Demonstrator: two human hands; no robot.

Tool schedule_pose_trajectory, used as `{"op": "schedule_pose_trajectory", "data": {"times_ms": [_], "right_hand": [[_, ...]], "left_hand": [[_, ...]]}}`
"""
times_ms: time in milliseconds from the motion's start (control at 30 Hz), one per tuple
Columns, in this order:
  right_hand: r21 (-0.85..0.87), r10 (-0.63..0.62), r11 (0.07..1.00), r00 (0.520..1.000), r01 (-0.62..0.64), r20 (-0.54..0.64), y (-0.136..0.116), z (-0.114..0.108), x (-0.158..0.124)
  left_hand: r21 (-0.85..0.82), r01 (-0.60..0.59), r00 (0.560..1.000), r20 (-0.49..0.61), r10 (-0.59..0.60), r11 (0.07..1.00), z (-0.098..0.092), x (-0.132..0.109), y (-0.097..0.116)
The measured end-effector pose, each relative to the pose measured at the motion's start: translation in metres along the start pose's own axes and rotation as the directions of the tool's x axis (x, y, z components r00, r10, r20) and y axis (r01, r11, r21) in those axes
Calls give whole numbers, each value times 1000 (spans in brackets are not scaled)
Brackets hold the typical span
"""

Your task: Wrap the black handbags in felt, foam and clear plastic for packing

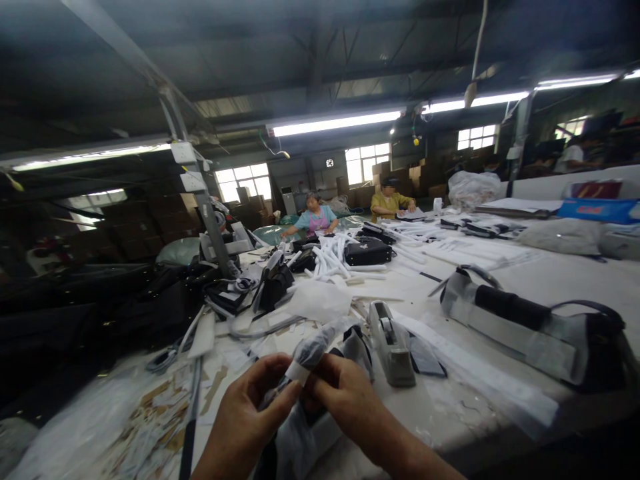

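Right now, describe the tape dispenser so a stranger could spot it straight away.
Start at the long white worktable. Just beyond the right hand, near the front edge, sits the tape dispenser. It is the only solid grey, wedge-shaped block there, unlike the soft black bags and white wrapping around it.

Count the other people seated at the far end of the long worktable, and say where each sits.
2. One person in a light blue top sits left of centre; another in a yellow top sits to their right. More people may be hidden in the dim far right.
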State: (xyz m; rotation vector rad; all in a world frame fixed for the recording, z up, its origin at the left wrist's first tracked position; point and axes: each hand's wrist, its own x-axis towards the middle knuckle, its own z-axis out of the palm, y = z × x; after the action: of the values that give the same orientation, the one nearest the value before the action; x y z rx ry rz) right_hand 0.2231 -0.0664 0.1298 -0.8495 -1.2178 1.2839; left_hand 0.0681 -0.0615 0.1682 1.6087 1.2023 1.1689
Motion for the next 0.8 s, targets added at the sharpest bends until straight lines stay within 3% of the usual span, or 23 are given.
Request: {"op": "schedule_pose_trajectory", "data": {"times_ms": [100, 200, 267, 433, 600, 800], "right_hand": [[174, 45, 983, 996, -57, 73, 1, -4, -2], [409, 134, 888, 969, -210, 207, 5, -10, -5], [463, 176, 844, 955, -272, 240, 9, -13, -5], [270, 155, 948, 986, -166, 62, 11, -12, -4], [185, 90, 979, 995, -82, -40, 14, 0, 3], [-149, -30, 989, 998, 22, -50, 11, -1, 4]], "left_hand": [[-33, 14, 1000, 0, -14, 999, 0, -1, 0], [-34, 16, 1000, 2, -16, 999, 0, 0, -1], [-24, 16, 1000, 6, -16, 1000, 0, 1, -1], [-61, 31, 997, 71, -26, 998, -2, 5, -3], [-136, 133, 972, 213, -102, 982, -1, 4, -12], [-128, 168, 976, 159, -147, 977, -5, 9, -16]]}}
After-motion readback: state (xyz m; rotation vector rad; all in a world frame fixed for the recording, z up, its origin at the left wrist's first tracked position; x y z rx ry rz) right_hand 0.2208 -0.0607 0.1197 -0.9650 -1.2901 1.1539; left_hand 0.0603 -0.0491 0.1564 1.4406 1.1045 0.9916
